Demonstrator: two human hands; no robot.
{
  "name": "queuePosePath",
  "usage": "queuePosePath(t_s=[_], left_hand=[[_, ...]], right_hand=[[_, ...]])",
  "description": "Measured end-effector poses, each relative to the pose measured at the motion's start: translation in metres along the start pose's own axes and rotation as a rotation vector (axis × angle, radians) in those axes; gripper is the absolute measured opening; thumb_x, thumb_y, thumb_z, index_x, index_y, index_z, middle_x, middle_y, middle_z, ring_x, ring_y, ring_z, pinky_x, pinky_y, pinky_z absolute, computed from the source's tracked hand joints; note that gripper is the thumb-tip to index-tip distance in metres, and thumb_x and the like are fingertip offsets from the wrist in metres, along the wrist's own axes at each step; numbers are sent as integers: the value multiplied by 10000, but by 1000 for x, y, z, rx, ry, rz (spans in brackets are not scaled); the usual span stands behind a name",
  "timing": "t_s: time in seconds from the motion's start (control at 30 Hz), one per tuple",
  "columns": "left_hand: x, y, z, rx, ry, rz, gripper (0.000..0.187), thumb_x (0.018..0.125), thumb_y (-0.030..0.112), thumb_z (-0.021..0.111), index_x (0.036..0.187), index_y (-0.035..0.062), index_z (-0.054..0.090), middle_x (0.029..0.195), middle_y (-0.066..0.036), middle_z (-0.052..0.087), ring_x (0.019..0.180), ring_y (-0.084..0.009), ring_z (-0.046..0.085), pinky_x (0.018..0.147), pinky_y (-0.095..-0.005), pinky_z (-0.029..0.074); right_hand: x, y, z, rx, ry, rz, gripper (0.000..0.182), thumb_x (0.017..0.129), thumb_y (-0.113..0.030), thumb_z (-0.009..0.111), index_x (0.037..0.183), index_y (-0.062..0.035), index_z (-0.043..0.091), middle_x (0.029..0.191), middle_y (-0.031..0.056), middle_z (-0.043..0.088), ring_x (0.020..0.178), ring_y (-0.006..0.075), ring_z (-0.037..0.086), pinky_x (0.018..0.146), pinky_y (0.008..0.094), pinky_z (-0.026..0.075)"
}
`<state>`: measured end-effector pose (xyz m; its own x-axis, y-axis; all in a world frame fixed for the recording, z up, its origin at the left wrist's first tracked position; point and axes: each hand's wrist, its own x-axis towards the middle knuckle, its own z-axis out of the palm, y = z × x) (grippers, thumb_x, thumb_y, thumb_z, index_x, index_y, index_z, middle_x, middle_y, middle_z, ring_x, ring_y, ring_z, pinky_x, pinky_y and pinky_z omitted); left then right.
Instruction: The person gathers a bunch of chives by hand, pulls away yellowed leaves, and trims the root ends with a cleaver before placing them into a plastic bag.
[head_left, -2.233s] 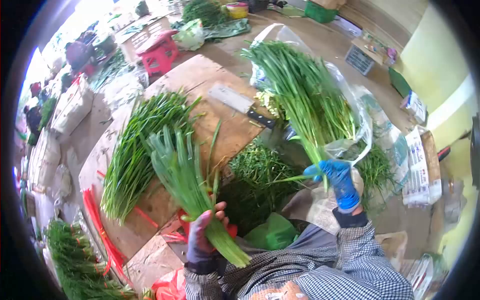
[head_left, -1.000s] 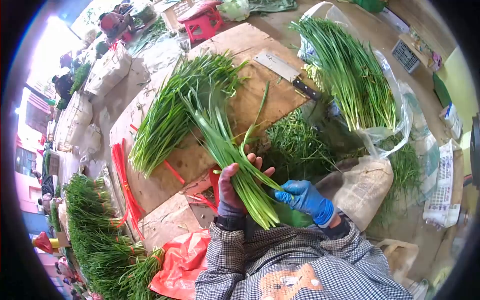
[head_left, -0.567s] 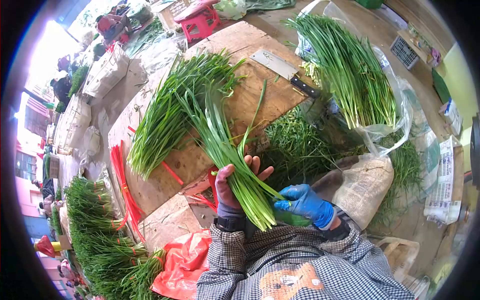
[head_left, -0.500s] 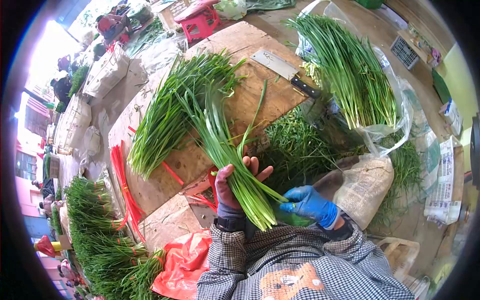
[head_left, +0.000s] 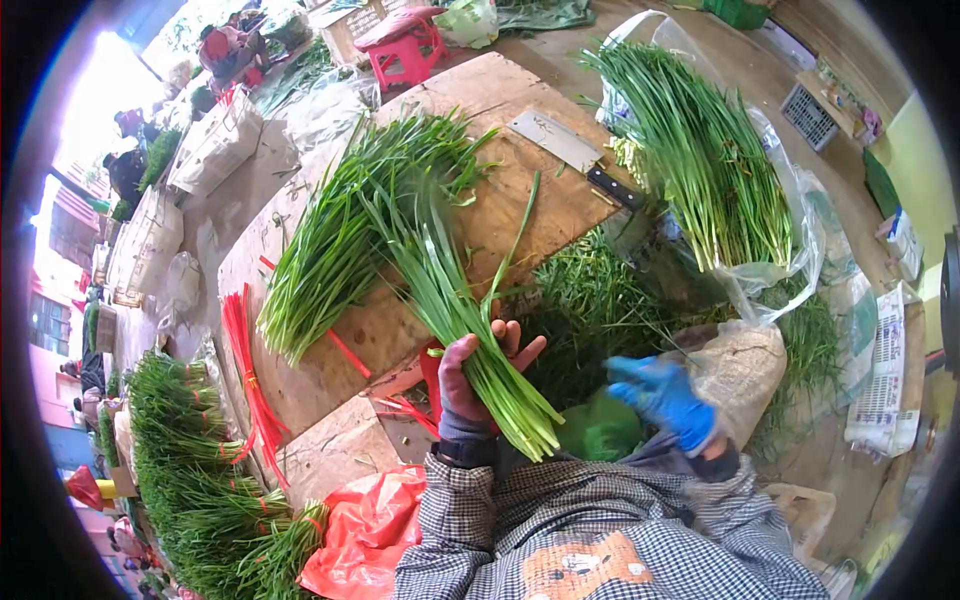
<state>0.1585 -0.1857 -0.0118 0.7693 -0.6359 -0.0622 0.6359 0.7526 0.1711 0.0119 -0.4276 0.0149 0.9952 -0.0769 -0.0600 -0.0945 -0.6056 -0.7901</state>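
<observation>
My left hand (head_left: 470, 385) cradles a bunch of garlic chives (head_left: 480, 360), thumb on one side and fingers on the other. Its pale cut ends point down toward my lap, and one bent stalk sticks out from the side. In a blue glove, my right hand (head_left: 672, 405) is apart from the bunch, to its right, with stretched fingers blurred by motion and nothing visible in them. Beyond the held bunch, a loose pile of chives (head_left: 340, 240) lies on the wooden board (head_left: 510, 215). A cleaver (head_left: 555, 140) rests flat at the board's far right.
Red ties (head_left: 245, 365) lie at the board's left edge. Tied bundles (head_left: 190, 440) are lined up at left, near a red plastic bag (head_left: 365, 530). More chives (head_left: 710, 160) lie on plastic at right. Green trimmings (head_left: 590, 300) fill the space below the board, beside a woven sack (head_left: 740, 370).
My right hand has pulled away from the stalk ends and moved right, its fingers now off the chives. The bunch stays in my left hand, nearly unmoved.
</observation>
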Motion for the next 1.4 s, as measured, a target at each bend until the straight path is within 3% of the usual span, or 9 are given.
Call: queuePosePath(t_s=[0.1, 0.2, 0.33, 0.53, 0.73, 0.77, 0.9, 1.1, 1.4], left_hand=[[-3, -3, 2, 10, 9, 36, 394, 900, 257, 537, 1237, 61, 595, 1198, -95, 652, 1257, -272, 516, 1127, -611, 247], [-5, -3, 11, 38, 104, 20, 433, 877, 296, 568, 1251, 78, 586, 1317, -132, 582, 1281, -302, 493, 1124, -620, 245], [-7, -1, 20, 33, 165, 7, 462, 856, 315, 595, 1225, 37, 587, 1317, -158, 574, 1225, -253, 550, 1124, -562, 299], [-4, -11, 9, 65, 275, 66, 291, 896, 164, 575, 1134, 0, 603, 1170, -151, 654, 914, -187, 693, 1078, -491, 402], [-3, -31, 7, 328, 238, 226, 357, 923, 254, 623, 1208, 42, 588, 1246, -157, 608, 1095, -243, 624, 1062, -515, 412], [-3, -26, 7, 403, 403, 96, 493, 941, 374, 592, 1311, 58, 518, 1323, -141, 553, 1196, -259, 556, 1060, -494, 408], [-36, -33, -1, 383, 268, 32, 639, 959, 501, 493, 1412, 61, 396, 1383, -124, 495, 1259, -270, 494, 1069, -445, 387], [-79, -70, -6, 730, 539, -189, 550, 870, 280, 723, 1308, 51, 484, 1137, -17, 599, 981, -131, 563, 869, -269, 443], [-86, -48, 5, 262, 430, -278, 369, 890, 149, 677, 1201, -7, 555, 1128, -115, 647, 991, -227, 646, 819, -401, 565]], right_hand=[[16, -49, 45, 274, -118, -47, 464, 868, -350, 692, 1210, -44, 629, 1032, 209, 679, 945, 334, 669, 810, 365, 517], [23, -47, 70, 266, -218, -38, 311, 934, -234, 634, 1150, -13, 665, 898, 138, 704, 828, 210, 677, 738, 320, 513], [12, -35, 75, 392, -309, 154, 308, 930, -277, 628, 1104, -28, 676, 925, 187, 692, 843, 285, 683, 734, 339, 520], [23, -69, 61, 818, -222, 71, 640, 904, -397, 661, 1369, 7, 486, 1278, 108, 611, 1107, 124, 564, 948, 286, 452], [23, -59, 86, 801, -270, 264, 633, 792, -224, 805, 1320, -13, 528, 1191, 77, 644, 1064, 137, 586, 932, 307, 469], [24, -65, 77, 712, -257, 259, 628, 797, -213, 796, 1328, -19, 523, 1173, 96, 653, 1044, 150, 608, 912, 312, 481], [26, -50, 77, 399, -48, 120, 593, 801, -180, 761, 1327, -52, 519, 1110, 142, 678, 961, 216, 668, 832, 325, 516], [16, -26, 113, 168, -59, -77, 663, 771, -245, 716, 1348, -39, 463, 1039, 250, 642, 893, 408, 647, 716, 452, 531], [8, -67, 51, 100, -261, -206, 543, 803, -244, 757, 1268, -39, 566, 1073, 208, 646, 930, 348, 654, 799, 386, 522]])
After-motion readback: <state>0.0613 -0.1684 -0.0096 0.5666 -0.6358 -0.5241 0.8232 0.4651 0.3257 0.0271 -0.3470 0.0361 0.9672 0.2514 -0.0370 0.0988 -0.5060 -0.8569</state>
